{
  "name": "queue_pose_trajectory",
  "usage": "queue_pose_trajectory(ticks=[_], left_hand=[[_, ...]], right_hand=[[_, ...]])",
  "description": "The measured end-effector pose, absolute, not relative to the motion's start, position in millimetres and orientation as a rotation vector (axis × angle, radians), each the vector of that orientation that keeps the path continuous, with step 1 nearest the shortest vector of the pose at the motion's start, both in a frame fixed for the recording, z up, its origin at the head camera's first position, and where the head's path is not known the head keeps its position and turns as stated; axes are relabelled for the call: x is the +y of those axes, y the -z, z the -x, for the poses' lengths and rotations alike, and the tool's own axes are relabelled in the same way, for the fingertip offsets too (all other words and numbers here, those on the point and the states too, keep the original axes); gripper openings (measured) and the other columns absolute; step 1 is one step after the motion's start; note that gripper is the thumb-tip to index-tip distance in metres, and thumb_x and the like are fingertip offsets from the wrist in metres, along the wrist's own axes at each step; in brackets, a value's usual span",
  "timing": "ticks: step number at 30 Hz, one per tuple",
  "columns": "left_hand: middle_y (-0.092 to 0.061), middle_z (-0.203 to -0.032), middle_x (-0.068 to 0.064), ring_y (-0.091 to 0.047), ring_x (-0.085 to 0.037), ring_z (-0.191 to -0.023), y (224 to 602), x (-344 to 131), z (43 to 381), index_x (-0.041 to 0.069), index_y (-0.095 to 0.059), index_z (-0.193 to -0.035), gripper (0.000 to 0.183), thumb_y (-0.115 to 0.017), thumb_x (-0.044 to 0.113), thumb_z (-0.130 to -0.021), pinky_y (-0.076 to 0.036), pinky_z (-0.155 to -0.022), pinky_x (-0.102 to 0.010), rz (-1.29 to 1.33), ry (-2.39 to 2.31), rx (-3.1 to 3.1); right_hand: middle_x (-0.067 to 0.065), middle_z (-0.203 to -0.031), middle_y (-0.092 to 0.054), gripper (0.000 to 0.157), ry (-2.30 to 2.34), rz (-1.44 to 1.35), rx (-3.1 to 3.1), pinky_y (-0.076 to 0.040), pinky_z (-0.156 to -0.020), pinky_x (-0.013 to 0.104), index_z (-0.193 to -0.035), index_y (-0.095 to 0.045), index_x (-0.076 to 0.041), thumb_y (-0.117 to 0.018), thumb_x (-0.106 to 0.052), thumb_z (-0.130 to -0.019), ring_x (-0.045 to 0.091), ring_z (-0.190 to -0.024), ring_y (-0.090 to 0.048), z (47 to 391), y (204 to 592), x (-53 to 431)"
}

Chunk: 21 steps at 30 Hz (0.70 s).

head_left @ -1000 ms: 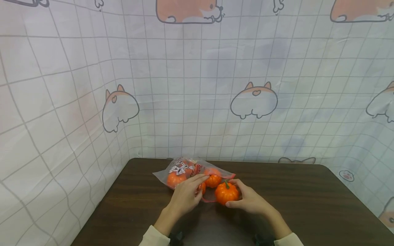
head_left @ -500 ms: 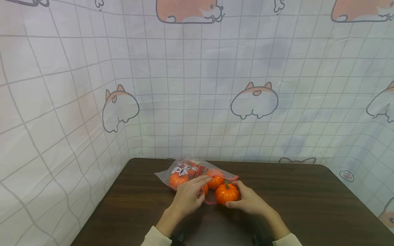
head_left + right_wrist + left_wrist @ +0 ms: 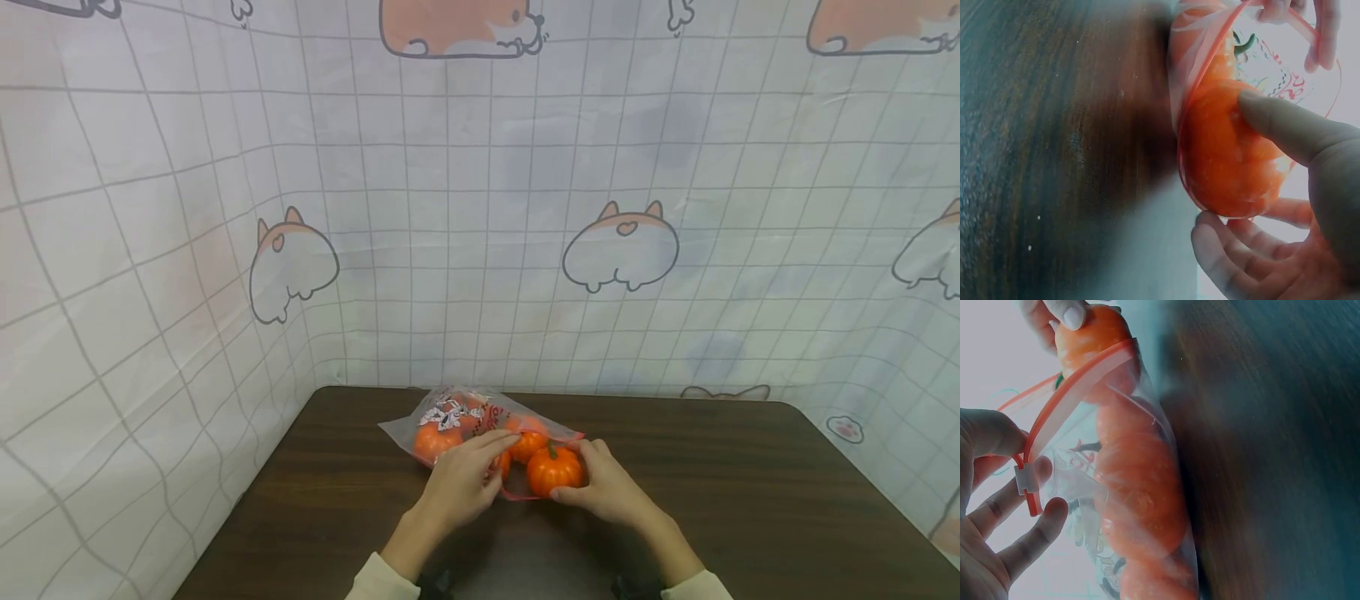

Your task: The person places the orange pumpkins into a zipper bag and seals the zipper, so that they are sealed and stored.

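Note:
A clear zip bag (image 3: 402, 431) with a red-edged mouth and printed cartoon figures lies on the table, mouth to the right. Several small orange pumpkins (image 3: 437, 440) are inside it. My left hand (image 3: 459, 482) pinches the bag's red rim near its white slider (image 3: 1027, 479), holding the mouth apart. At the mouth, my right hand (image 3: 611, 485) grips another orange pumpkin (image 3: 555, 472) with a green stem. In the right wrist view, the thumb presses on this pumpkin (image 3: 1225, 153) and the fingers curl below; it sits partly within the red rim.
The dark wood-grain table (image 3: 720, 483) extends to both sides of the bag. Behind it and at the sides hangs a white gridded cloth (image 3: 465, 267) printed with cartoon dogs.
The bag and my left hand have shifted slightly right, bringing the red rim around the held pumpkin. The right hand has stayed nearly in place with its grip kept.

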<state>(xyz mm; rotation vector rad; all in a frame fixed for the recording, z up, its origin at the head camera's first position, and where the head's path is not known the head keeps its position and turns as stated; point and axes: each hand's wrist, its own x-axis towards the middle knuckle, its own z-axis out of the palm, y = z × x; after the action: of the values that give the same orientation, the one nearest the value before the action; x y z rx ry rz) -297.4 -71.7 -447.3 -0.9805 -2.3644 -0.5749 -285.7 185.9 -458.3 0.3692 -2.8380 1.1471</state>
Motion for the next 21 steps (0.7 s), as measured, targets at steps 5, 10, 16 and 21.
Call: queue_pose_trajectory(ticks=[5,10,16,21], left_hand=[[-0.070,-0.130,0.006,-0.034,0.000,-0.059,448.4,-71.1,298.0,0.019,-0.069,-0.133,0.053,-0.074,0.005,-0.082,-0.024,-0.050,-0.013,0.987,0.573,-2.338],[-0.070,-0.131,0.004,-0.034,0.000,-0.058,448.5,-71.0,298.1,0.016,-0.069,-0.132,0.053,-0.074,0.004,-0.080,-0.025,-0.051,-0.013,0.995,0.570,-2.331],[-0.070,-0.131,0.005,-0.035,0.000,-0.059,448.1,-70.6,297.4,0.019,-0.069,-0.133,0.056,-0.075,0.003,-0.080,-0.026,-0.050,-0.014,0.991,0.577,-2.335],[-0.070,-0.130,0.006,-0.034,0.000,-0.058,448.0,-70.1,296.7,0.018,-0.069,-0.133,0.055,-0.076,0.003,-0.080,-0.026,-0.050,-0.013,0.994,0.590,-2.324]], right_hand=[[0.013,-0.119,-0.054,0.074,-1.148,-0.333,-2.825,-0.050,-0.094,0.048,-0.139,-0.056,-0.007,-0.088,-0.038,-0.078,0.023,-0.104,-0.058,287.0,459.1,185.6],[0.010,-0.107,-0.053,0.063,-1.118,-0.310,-2.815,-0.048,-0.080,0.035,-0.120,-0.057,-0.002,-0.089,-0.033,-0.076,0.019,-0.091,-0.054,287.9,458.5,184.2],[0.007,-0.092,-0.050,0.050,-1.154,-0.307,-2.793,-0.040,-0.067,0.027,-0.106,-0.054,-0.005,-0.090,-0.024,-0.076,0.017,-0.079,-0.048,287.6,458.6,182.7],[0.002,-0.083,-0.055,0.040,-1.164,-0.311,-2.812,-0.039,-0.062,0.025,-0.099,-0.054,-0.008,-0.086,-0.022,-0.080,0.014,-0.071,-0.049,286.6,459.6,183.1]])
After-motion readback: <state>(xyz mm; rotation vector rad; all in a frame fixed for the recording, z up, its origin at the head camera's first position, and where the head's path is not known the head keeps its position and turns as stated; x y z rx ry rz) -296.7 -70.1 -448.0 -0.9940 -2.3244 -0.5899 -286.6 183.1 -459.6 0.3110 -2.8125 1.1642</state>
